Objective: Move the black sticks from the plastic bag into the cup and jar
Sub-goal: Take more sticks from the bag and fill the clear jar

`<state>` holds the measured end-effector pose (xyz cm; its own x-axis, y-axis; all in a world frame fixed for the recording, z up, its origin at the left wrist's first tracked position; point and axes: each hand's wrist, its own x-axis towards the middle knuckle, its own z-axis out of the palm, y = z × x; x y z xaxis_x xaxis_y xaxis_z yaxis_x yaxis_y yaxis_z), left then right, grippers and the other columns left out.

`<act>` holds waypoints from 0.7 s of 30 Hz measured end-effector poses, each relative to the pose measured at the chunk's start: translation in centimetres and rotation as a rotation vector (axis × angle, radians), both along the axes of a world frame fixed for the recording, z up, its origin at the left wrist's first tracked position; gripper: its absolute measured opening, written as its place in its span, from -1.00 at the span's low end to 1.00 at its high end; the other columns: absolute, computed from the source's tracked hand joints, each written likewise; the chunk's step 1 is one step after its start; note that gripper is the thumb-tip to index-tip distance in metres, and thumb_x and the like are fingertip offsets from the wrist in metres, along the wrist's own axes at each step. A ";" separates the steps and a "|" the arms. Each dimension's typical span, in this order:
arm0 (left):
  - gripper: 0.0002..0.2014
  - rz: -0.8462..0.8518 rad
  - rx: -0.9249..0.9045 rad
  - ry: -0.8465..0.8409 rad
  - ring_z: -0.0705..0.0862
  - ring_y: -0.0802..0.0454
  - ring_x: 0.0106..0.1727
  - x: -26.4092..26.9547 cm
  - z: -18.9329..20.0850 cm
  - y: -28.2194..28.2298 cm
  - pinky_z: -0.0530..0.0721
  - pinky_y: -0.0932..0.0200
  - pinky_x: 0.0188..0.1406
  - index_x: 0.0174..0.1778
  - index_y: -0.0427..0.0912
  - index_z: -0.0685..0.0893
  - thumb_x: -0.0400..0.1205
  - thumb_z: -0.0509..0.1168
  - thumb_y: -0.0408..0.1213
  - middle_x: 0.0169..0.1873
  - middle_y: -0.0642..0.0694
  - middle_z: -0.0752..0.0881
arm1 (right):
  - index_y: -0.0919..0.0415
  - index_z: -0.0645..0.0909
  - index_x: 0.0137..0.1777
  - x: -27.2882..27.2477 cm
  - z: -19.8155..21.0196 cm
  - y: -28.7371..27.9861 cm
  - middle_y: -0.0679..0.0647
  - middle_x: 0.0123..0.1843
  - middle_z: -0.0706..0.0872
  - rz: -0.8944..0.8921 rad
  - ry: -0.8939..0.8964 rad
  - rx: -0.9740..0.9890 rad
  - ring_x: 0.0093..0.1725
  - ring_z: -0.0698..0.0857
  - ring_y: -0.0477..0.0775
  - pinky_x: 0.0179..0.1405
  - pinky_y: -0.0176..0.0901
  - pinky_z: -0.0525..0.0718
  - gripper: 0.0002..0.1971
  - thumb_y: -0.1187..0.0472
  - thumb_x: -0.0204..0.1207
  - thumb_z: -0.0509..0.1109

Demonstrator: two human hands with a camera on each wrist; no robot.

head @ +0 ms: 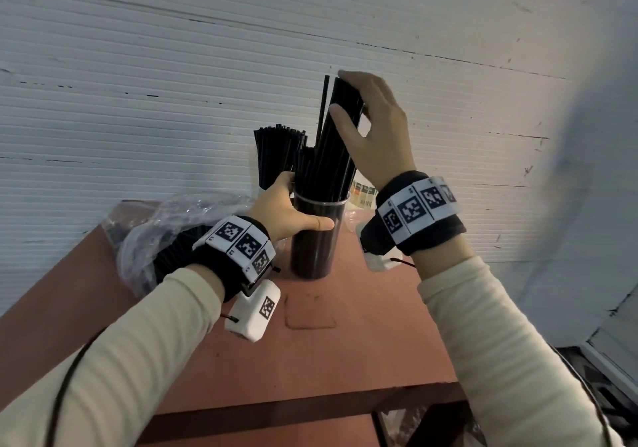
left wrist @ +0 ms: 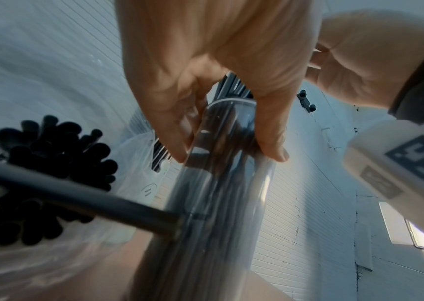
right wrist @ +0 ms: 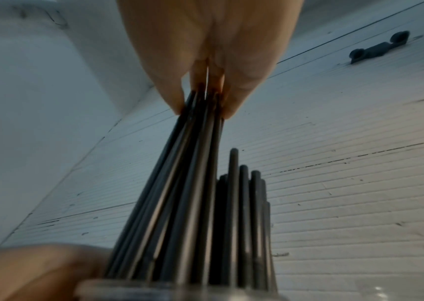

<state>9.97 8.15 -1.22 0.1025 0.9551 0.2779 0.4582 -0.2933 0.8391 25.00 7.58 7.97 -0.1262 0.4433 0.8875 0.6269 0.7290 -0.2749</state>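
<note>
Left hand (head: 281,209) wraps the clear round cup (head: 317,236) on the reddish surface (head: 345,343); right hand (head: 374,132) pinches thin black sticks (head: 331,156) standing in it — more in the crinkled bag (head: 165,225) and behind.

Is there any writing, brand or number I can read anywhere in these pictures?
No readable words.
Wristbands and wrist boxes: black-and-white square code patterns only.
Small packages behind the cup: printed labels, too small and blurred to read.
Plastic bag: faint embossed mark, unreadable.
</note>
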 end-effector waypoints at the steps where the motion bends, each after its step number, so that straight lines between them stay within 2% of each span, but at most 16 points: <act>1: -0.12 0.011 0.006 0.002 0.55 0.10 0.22 0.1 -0.1 -0.1 0.42 0.22 0.20 0.46 -0.11 0.40 0.26 0.67 -0.12 0.20 0.06 0.58 | 0.25 0.56 0.39 -0.1 -0.2 0.1 0.06 0.29 0.63 0.003 0.016 0.006 0.24 0.60 -0.10 0.26 -0.23 0.61 -0.62 0.17 0.60 0.36; 3: -0.11 0.025 0.019 0.003 0.55 0.10 0.21 0.3 -0.1 -0.4 0.43 0.22 0.20 0.47 -0.14 0.38 0.27 0.67 -0.11 0.23 0.04 0.59 | 0.24 0.59 0.37 -0.4 -0.8 0.1 0.05 0.27 0.65 0.016 0.025 -0.005 0.21 0.60 -0.17 0.23 -0.35 0.61 -0.65 0.19 0.60 0.37; 6: -0.12 0.025 0.023 0.025 0.51 0.15 0.15 0.3 0.0 -0.9 0.41 0.25 0.14 0.47 -0.14 0.36 0.29 0.66 -0.09 0.16 0.10 0.55 | 0.21 0.61 0.36 -0.7 -2.0 -0.2 0.02 0.26 0.67 0.025 0.024 -0.023 0.18 0.57 -0.26 0.21 -0.48 0.56 -0.65 0.19 0.59 0.38; 8: -0.15 0.005 0.001 0.022 0.51 0.17 0.13 0.2 0.2 -1.0 0.41 0.32 0.09 0.46 -0.13 0.36 0.31 0.65 -0.12 0.12 0.13 0.54 | 0.22 0.61 0.35 -0.7 -2.8 -0.4 0.02 0.25 0.67 0.032 0.035 -0.023 0.19 0.60 -0.21 0.24 -0.39 0.60 -0.66 0.19 0.60 0.38; 10: -0.22 -0.030 -0.033 0.011 0.54 0.24 0.06 -0.1 0.4 -0.9 0.40 0.48 -0.10 0.44 -0.11 0.39 0.35 0.63 -0.22 0.06 0.17 0.55 | 0.23 0.61 0.34 -0.4 -3.6 -0.5 0.04 0.24 0.68 0.031 0.049 -0.016 0.20 0.64 -0.11 0.26 -0.26 0.63 -0.66 0.20 0.59 0.39; 11: -0.27 -0.051 -0.045 0.007 0.54 0.31 0.00 -0.2 0.6 -0.8 0.38 0.53 -0.19 0.42 -0.11 0.42 0.37 0.61 -0.27 0.02 0.20 0.55 | 0.23 0.61 0.34 -0.2 -3.9 -0.6 0.04 0.24 0.69 0.028 0.054 -0.017 0.21 0.65 -0.09 0.26 -0.24 0.63 -0.67 0.20 0.59 0.39; 13: -0.32 -0.081 -0.050 -0.003 0.50 0.44 -0.09 -0.6 0.7 -0.6 0.39 0.58 -0.27 0.39 -0.12 0.46 0.39 0.60 -0.33 -0.02 0.26 0.54 | 0.23 0.62 0.33 0.1 -4.4 -0.6 0.04 0.23 0.69 0.023 0.052 -0.035 0.20 0.65 -0.12 0.25 -0.31 0.62 -0.67 0.20 0.59 0.40; 15: -0.32 -0.074 -0.038 -0.012 0.51 0.45 -0.06 -0.8 0.5 -0.5 0.41 0.59 -0.22 0.38 -0.11 0.47 0.37 0.61 -0.32 0.02 0.22 0.57 | 0.24 0.63 0.31 0.4 -5.2 -0.8 0.04 0.22 0.71 0.015 0.031 -0.044 0.18 0.63 -0.16 0.22 -0.48 0.54 -0.68 0.20 0.58 0.41; 16: -0.30 -0.057 -0.025 -0.019 0.57 0.37 0.00 -0.9 0.4 -0.4 0.45 0.54 -0.14 0.38 -0.12 0.48 0.35 0.63 -0.30 0.05 0.17 0.59 | 0.26 0.64 0.30 0.4 -5.6 -0.8 0.06 0.21 0.71 0.012 0.008 -0.043 0.17 0.63 -0.16 0.22 -0.51 0.52 -0.69 0.21 0.58 0.42; 18: -0.24 -0.015 -0.002 -0.027 0.64 0.13 0.15 -0.8 0.1 -0.3 0.55 0.33 0.09 0.38 -0.15 0.50 0.29 0.67 -0.23 0.12 0.08 0.64 | 0.27 0.66 0.27 0.3 -6.6 -0.9 0.09 0.19 0.72 -0.028 -0.074 -0.038 0.22 0.63 -0.03 0.29 -0.33 0.54 -0.70 0.20 0.56 0.43; 19: -0.21 -0.002 0.004 -0.027 0.64 0.08 0.20 -0.8 -0.1 -0.2 0.58 0.21 0.20 0.40 -0.16 0.50 0.26 0.68 -0.19 0.17 0.04 0.65 | 0.27 0.66 0.26 0.2 -7.1 -0.9 0.11 0.20 0.72 -0.060 -0.114 -0.029 0.28 0.61 0.05 0.35 -0.25 0.50 -0.69 0.19 0.56 0.43; 21: -0.16 0.005 0.001 -0.030 0.64 0.05 0.23 -0.8 -0.2 -0.1 0.59 0.06 0.33 0.42 -0.17 0.50 0.23 0.69 -0.15 0.23 0.00 0.66 | 0.29 0.66 0.27 0.2 -7.7 -0.9 0.13 0.23 0.72 -0.092 -0.143 -0.029 0.38 0.54 0.12 0.42 -0.30 0.34 -0.67 0.17 0.56 0.43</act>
<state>9.17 8.00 -1.46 0.0890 0.9552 0.2822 0.4345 -0.2922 0.8519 25.17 6.73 0.23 -0.2078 0.4835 0.8503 0.7245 0.6602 -0.1983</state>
